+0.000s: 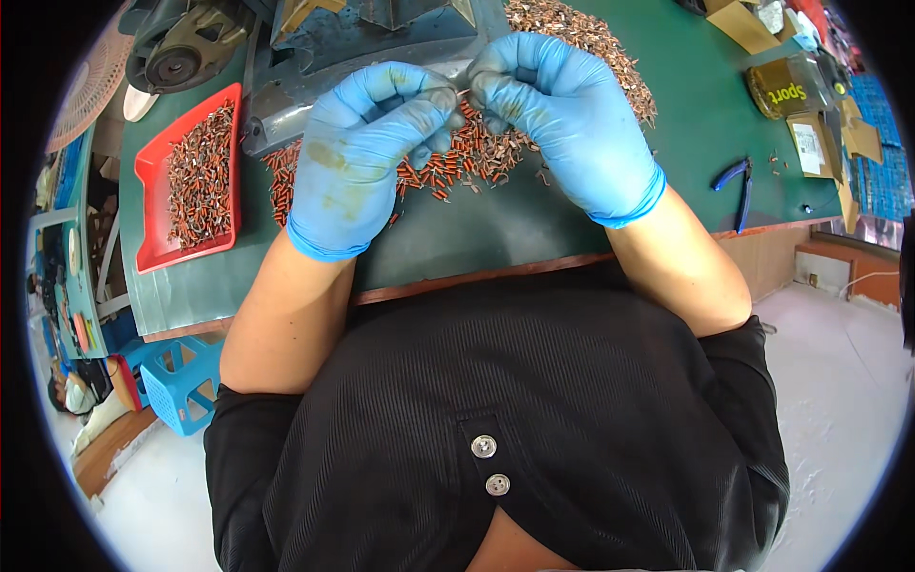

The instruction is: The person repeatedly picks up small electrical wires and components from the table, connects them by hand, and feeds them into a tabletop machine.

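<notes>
My left hand (pixel 355 157) and my right hand (pixel 579 124), both in stained light-blue gloves, meet fingertip to fingertip in front of a dark metal machine. Thumb and fingers of each are pinched together. A thin, copper-coloured sliver (pixel 463 92) shows between the fingertips; most of it is hidden, and its kind cannot be made out. Just beneath the hands lies a loose heap of small orange-and-metal parts (pixel 467 162), like short wire-ended pieces. A wider spread of similar copper-coloured parts (pixel 610 57) continues behind my right hand.
A red tray (pixel 145 224) holding more small parts sits on the green table (pixel 477 238) at left. The machine (pixel 286 119) stands at the back. Blue-handled cutters (pixel 744 195) lie at right, near a yellowish jar (pixel 777 88) and cardboard boxes (pixel 742 27). A blue stool (pixel 172 391) stands below left.
</notes>
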{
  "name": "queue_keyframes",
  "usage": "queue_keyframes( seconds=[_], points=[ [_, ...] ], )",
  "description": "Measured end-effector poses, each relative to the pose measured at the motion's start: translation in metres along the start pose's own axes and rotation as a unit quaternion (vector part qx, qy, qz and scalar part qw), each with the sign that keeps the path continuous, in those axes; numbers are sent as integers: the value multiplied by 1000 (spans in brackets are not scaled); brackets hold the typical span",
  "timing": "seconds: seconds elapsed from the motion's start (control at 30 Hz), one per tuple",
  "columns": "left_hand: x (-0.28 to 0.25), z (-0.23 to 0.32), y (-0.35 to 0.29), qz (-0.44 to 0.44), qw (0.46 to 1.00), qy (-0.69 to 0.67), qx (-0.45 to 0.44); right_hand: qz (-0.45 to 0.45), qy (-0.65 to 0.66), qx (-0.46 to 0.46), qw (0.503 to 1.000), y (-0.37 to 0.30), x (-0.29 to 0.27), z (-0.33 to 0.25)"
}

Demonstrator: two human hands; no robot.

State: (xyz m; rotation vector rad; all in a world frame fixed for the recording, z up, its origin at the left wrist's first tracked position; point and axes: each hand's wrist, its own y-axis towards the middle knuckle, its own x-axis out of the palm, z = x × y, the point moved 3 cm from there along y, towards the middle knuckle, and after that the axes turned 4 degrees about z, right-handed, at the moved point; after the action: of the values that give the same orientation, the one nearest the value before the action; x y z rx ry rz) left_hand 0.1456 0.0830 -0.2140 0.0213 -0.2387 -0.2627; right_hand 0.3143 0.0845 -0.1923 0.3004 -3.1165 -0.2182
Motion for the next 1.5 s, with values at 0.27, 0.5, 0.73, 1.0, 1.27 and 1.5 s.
queue_keyframes(
  seconds=[0.27,0.5,0.73,1.0,1.27,1.5],
  points=[
    [-15,-4,7,-35,984,-162,-64,-4,-14,-35,999,13,-5,0],
    [-13,-6,5,-55,978,-177,-92,-82,6,-5,997,20,-7,6],
    [-15,-4,7,1,996,-3,-93,-92,-171,-39,980,18,-4,2],
    [-9,-6,6,24,998,38,-34,-3,-58,2,998,11,12,14],
    [-20,-5,10,33,998,53,27,-24,-244,-135,960,9,9,28],
    [-7,-14,10,-1,992,97,77,-35,-81,-61,994,8,2,42]
  ],
)
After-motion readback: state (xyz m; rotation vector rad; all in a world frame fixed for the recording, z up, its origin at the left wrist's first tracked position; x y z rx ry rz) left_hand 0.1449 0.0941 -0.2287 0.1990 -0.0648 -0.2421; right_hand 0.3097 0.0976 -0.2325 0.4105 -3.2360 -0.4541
